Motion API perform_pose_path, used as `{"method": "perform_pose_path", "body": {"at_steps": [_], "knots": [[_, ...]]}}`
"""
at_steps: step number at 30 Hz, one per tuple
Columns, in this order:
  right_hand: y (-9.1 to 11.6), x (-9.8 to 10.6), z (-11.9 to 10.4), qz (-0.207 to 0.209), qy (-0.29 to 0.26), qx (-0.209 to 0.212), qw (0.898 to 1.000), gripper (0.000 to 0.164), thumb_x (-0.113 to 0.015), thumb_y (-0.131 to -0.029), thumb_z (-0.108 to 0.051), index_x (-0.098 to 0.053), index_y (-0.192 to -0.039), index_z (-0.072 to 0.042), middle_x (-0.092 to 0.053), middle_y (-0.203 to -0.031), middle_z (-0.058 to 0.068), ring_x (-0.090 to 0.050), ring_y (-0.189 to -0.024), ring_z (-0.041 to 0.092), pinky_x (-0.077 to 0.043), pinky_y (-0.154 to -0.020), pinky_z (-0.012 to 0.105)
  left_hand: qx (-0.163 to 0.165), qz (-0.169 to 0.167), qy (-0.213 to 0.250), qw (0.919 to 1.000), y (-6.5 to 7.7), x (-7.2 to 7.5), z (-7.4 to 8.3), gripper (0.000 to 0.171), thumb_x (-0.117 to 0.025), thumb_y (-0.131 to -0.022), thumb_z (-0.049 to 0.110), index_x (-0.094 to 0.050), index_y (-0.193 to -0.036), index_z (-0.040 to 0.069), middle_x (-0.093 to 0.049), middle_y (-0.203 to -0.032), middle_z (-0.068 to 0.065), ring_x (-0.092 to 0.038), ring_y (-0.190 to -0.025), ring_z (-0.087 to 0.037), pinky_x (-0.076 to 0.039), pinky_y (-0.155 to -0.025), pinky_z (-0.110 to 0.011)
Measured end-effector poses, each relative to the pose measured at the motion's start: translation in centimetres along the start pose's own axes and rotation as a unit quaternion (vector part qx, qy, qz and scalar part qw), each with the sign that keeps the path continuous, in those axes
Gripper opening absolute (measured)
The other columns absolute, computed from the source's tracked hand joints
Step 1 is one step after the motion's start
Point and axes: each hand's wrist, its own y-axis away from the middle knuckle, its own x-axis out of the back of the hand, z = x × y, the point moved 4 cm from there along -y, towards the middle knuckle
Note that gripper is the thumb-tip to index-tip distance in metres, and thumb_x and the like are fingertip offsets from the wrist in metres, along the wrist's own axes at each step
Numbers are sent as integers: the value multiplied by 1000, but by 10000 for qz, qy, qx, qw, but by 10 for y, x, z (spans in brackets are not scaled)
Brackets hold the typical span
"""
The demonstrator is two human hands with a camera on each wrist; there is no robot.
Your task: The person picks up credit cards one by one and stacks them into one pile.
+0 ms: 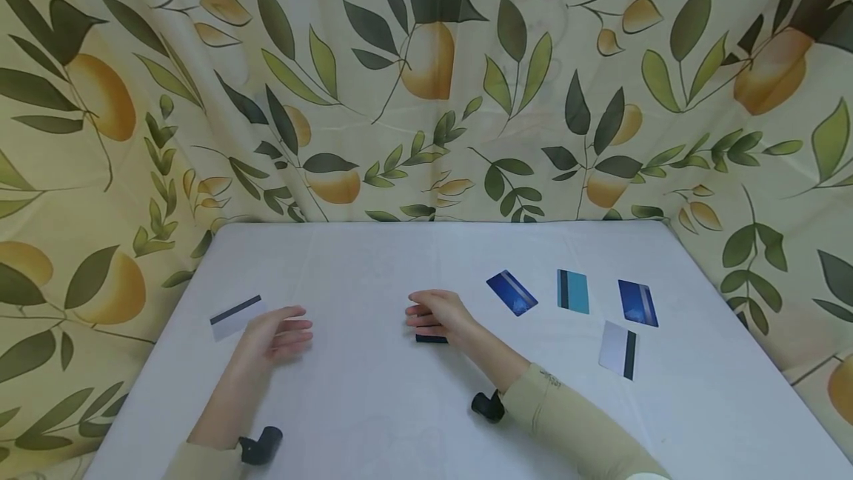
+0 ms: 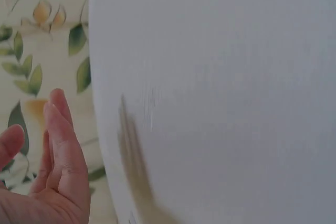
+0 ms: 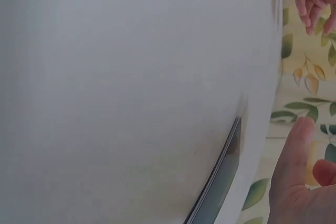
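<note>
My left hand (image 1: 276, 335) is held with its fingers loosely extended beside a white card with a black stripe (image 1: 235, 317), overlapping that card's right edge in the head view. It holds nothing; the left wrist view shows the same hand (image 2: 58, 166) with relaxed fingers. My right hand (image 1: 443, 313) is over a flat, dark-edged thing (image 1: 432, 339), mostly hidden beneath it in the head view. In the right wrist view this thing (image 3: 223, 177) looks thin and shiny, lying apart from the right hand's fingers (image 3: 291, 161). That hand is empty too.
On the right of the white table (image 1: 360, 265) lie two blue cards, one tilted (image 1: 512, 292) and one farther right (image 1: 637, 303), a teal card (image 1: 573, 291) between them, and a white striped card (image 1: 617, 350) nearer. A patterned curtain (image 1: 373, 132) hangs behind.
</note>
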Motion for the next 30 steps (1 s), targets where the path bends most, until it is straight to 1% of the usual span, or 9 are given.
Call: {"method": "perform_pose_path", "body": {"at_steps": [4,7,10,12,16,19,22,25,30], "knots": [[-6,-15,-1,-209,9,-74,9998,35,-54,-92,-23,-54,-119,0,-66,-96,12,-67,-80,21,-56,-73,32,22,-74,19,10000,0,22,5,50,-48,-94,23,-34,-134,-5,-66,-89,-5,-67,-82,-18,-53,-81,-32],[-10,-27,-2,-283,-118,-85,9995,36,-56,-91,-20,-53,-119,1,-66,-95,13,-67,-77,19,-56,-72,31,81,-11,105,9999,-2,40,9,51,-48,-94,24,-33,-134,-5,-66,-86,-3,-68,-81,-18,-53,-81,-33],[-15,-39,-2,-310,-284,-135,9990,35,-56,-90,-18,-52,-119,2,-66,-96,15,-67,-77,19,-56,-72,32,114,148,292,9994,-4,57,12,46,-50,-93,23,-39,-129,-3,-67,-80,-2,-68,-79,-20,-54,-80,-34],[-19,-46,-2,-325,-367,-166,9987,34,-57,-90,-17,-53,-118,2,-66,-97,16,-68,-78,20,-56,-73,32,144,228,407,9988,-4,67,13,37,-51,-92,24,-46,-121,0,-68,-78,-2,-68,-78,-19,-54,-78,-34],[-24,-60,-1,-454,-561,-112,9973,34,-60,-88,-16,-54,-115,3,-66,-94,17,-68,-80,22,-56,-74,31,252,370,619,9971,-4,84,17,16,-54,-91,25,-62,-92,12,-69,-75,-1,-68,-74,-18,-55,-75,-33],[-27,-70,-2,-556,-641,-74,9964,35,-61,-87,-15,-52,-115,4,-66,-95,17,-67,-83,24,-55,-75,33,299,445,597,9968,-5,95,17,17,-55,-90,26,-64,-78,18,-69,-73,0,-68,-71,-17,-56,-72,-31],[-31,-80,-1,-633,-688,-129,9955,36,-59,-88,-15,-51,-118,4,-65,-98,18,-66,-88,24,-55,-78,34,294,512,520,9969,-7,105,17,15,-56,-90,27,-62,-80,18,-69,-73,0,-68,-72,-17,-56,-72,-31],[-33,-91,-1,-627,-703,-230,9953,36,-55,-90,-14,-50,-121,4,-64,-103,18,-65,-92,25,-53,-81,36,417,560,566,9960,-12,117,15,13,-58,-88,30,-62,-83,18,-69,-75,0,-68,-75,-17,-55,-75,-29],[-36,-106,0,-762,-896,-205,9928,37,-54,-91,-14,-49,-123,4,-64,-103,18,-64,-95,27,-53,-82,39,442,570,475,9963,-12,125,15,15,-57,-89,33,-62,-82,20,-68,-75,3,-68,-75,-14,-55,-73,-26]]}}
